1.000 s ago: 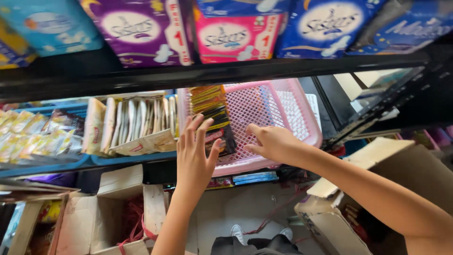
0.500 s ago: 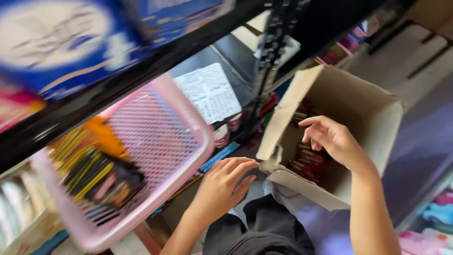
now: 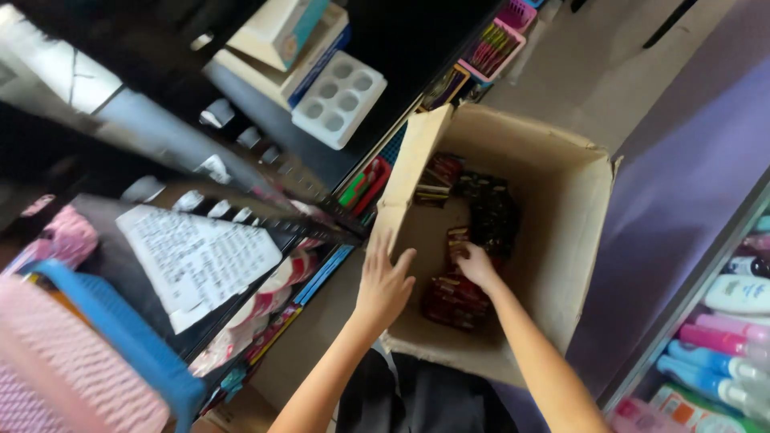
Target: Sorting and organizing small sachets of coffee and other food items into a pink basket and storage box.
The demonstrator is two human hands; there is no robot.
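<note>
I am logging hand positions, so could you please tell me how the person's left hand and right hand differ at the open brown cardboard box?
The left hand lies flat with fingers spread on the near left wall of the brown cardboard box; the right hand reaches down inside. The left hand touches only cardboard, while the right hand's fingers curl onto the dark red packets at the bottom. Both are bare and at the same box.

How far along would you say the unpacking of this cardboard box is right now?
Partly done: much of the cardboard box floor shows bare. In hand: the right hand reaches among the dark red packets inside, while the left hand rests on the box's near wall. Left: several packets still lie in the box, including more near its far corner.
</note>
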